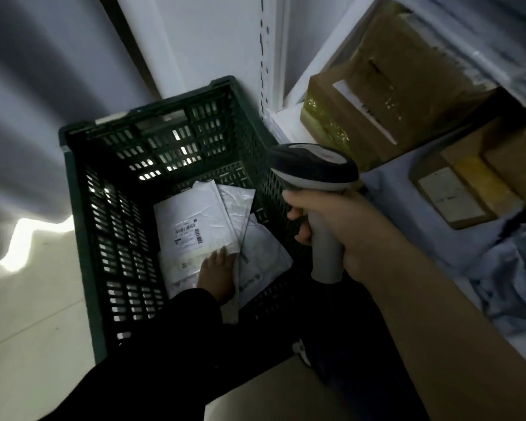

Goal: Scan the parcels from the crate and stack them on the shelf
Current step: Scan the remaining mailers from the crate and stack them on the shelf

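A dark green slotted crate [82,214] stands on the floor with several white mailer parcels lying in its bottom. The top parcel [192,220] is a white padded envelope with a barcode label facing up. My left hand [217,273], in a black sleeve, reaches down into the crate and holds that parcel by its near edge. My right hand [343,229] grips the grey handle of a barcode scanner [315,168], held above the crate's right rim with its dark head pointing left toward the crate.
A white shelf [289,123] stands to the right of the crate. It holds brown cardboard boxes [386,95], a small labelled box [456,196] and grey-blue plastic mailer bags [504,268]. The pale floor [31,314] lies left of the crate, with a white wall behind.
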